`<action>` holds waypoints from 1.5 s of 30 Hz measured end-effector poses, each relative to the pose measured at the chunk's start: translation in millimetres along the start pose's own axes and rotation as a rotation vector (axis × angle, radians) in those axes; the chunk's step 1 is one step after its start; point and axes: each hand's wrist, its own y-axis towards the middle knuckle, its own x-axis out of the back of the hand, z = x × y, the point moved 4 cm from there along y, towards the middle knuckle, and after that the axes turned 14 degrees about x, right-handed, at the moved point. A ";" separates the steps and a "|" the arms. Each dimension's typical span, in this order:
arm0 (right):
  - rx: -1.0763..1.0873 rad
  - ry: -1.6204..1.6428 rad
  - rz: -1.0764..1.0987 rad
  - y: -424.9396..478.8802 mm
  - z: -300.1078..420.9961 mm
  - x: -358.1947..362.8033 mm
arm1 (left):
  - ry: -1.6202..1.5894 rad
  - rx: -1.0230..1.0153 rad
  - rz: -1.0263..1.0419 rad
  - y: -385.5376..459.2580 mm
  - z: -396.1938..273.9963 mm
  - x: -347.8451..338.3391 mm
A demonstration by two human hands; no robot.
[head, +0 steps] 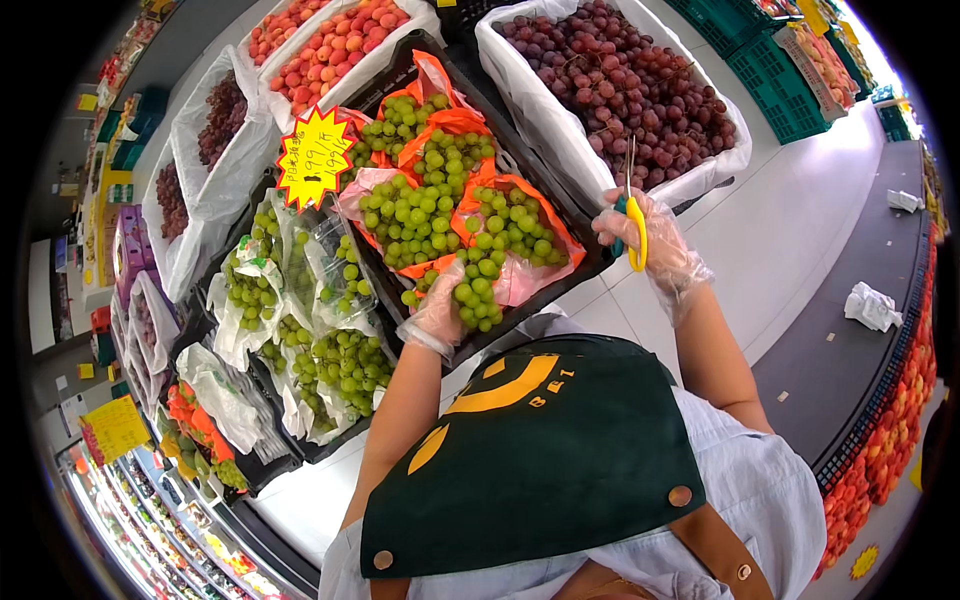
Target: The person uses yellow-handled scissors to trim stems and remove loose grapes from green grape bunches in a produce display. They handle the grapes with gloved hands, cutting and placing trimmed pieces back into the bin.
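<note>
My left hand point(439, 311), in a clear plastic glove, is closed on a bunch of green grapes point(478, 289) at the near edge of a black crate point(600, 251). More green grape bunches point(412, 214) lie in that crate on orange and pink paper. My right hand point(652, 236), gloved as well, grips scissors point(637, 225) with yellow and teal handles. Their blades point away from me, over the near corner of a white-lined crate of red grapes point(615, 82). A yellow starburst price sign point(315, 159) stands at the green grape crate's left side.
Left of the crate lie wrapped green grapes point(330, 367) and a clear plastic box point(337, 262). Beyond are small red-orange fruits point(337, 49) and more red grapes point(225, 112). A grey counter point(832, 315) with crumpled white plastic point(872, 306) runs along the right; green crates point(772, 90) stand upper right.
</note>
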 end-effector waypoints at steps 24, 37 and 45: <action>0.006 -0.059 -0.028 -4.6 3.7 21.4 | 1.586 -0.017 -0.579 -25.5 -67.8 -81.1; 0.058 -0.199 0.005 -43.8 17.2 45.1 | 3.059 0.074 -0.487 89.7 -108.1 -152.5; 0.014 -0.169 -0.090 -62.9 7.1 57.5 | 3.104 0.389 -0.619 81.3 -105.2 -164.4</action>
